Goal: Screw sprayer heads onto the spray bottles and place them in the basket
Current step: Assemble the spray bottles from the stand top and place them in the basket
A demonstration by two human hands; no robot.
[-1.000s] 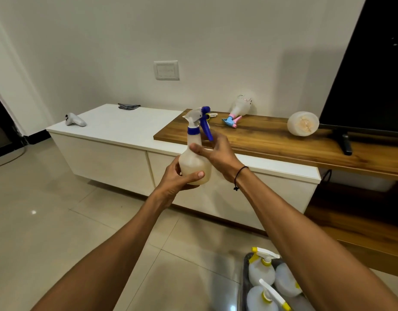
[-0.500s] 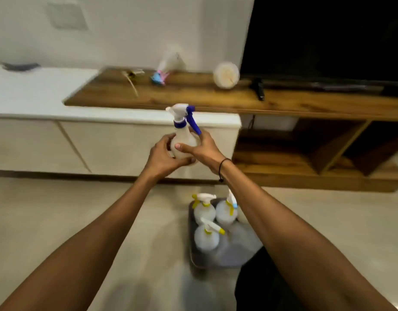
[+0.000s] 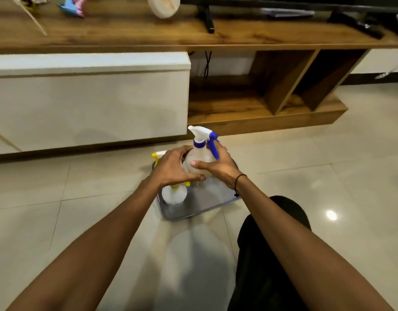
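Observation:
A translucent spray bottle (image 3: pixel 199 157) with a white and blue sprayer head (image 3: pixel 204 138) stands upright between both hands, above the grey basket (image 3: pixel 200 204) on the floor. My left hand (image 3: pixel 174 168) wraps its left side and my right hand (image 3: pixel 218 166) grips its right side, thumb across the front. In the basket, a bottle with a yellow sprayer (image 3: pixel 173 194) shows below my left hand; another yellow sprayer tip (image 3: pixel 157 154) peeks out behind it. The rest of the basket's contents are hidden by my hands.
A white cabinet (image 3: pixel 88 102) and a wooden TV stand (image 3: pixel 260 108) rise just beyond the basket. On the wooden top lie a pink and blue sprayer head (image 3: pixel 72 7) and a round pale object (image 3: pixel 164 5). My dark-clothed knee (image 3: pixel 272 243) is at the lower right.
My view has tilted down toward the floor. Both hands have carried the blue-headed bottle down from chest height to just above the basket.

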